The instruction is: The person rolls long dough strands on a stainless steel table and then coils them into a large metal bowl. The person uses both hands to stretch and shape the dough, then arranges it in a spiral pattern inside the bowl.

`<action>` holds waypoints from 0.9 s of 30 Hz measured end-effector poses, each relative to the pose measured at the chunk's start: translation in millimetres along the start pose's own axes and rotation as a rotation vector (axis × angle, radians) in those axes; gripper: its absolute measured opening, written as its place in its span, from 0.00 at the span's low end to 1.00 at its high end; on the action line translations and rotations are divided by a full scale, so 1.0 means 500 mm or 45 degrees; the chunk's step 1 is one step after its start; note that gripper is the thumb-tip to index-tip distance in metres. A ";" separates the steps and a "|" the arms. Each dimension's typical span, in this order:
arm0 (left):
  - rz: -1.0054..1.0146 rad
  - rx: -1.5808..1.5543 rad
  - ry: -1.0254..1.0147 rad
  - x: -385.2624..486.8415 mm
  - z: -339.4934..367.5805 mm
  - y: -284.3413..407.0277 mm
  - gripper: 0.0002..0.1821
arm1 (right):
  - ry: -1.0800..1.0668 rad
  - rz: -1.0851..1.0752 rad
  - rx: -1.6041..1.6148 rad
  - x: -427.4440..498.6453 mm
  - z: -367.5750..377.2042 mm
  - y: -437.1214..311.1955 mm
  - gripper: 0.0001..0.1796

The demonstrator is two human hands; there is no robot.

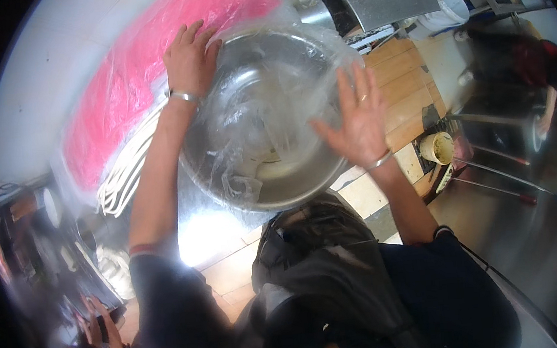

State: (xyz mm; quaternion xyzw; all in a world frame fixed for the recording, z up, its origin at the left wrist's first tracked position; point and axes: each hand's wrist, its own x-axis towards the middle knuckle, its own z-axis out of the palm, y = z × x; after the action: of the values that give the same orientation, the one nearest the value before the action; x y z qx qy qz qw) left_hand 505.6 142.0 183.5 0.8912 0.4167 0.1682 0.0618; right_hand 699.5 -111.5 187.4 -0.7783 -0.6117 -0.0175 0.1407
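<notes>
A large round metal basin (278,174) stands before me, with clear plastic film (235,128) draped across much of its top. My left hand (191,60) rests at the basin's upper left rim on the film, beside pink plastic bags; its fingers are spread a little. Over the right side of the basin is my right hand (358,117), fingers apart, palm towards the film's edge. Whether either hand presses on the film is hard to tell. Nothing is gripped in either hand. Something pale lies at the bottom of the basin, blurred by the film.
Pink material in clear plastic (118,103) and bundled white cord (131,169) lie left of the basin. A small tub (437,148) sits at the right. One person (522,60) is at far right; another person's hand (100,324) shows at lower left.
</notes>
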 end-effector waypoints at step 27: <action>-0.533 -0.340 0.069 -0.027 0.102 -0.199 0.12 | -0.611 0.616 1.118 0.281 0.139 0.165 0.12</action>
State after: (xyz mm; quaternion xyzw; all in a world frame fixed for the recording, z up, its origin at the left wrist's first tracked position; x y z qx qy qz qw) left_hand 443.8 197.2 107.4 0.7645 0.5679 0.2292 0.2011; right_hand 803.8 20.8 132.2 -0.7470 -0.3802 0.4497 0.3085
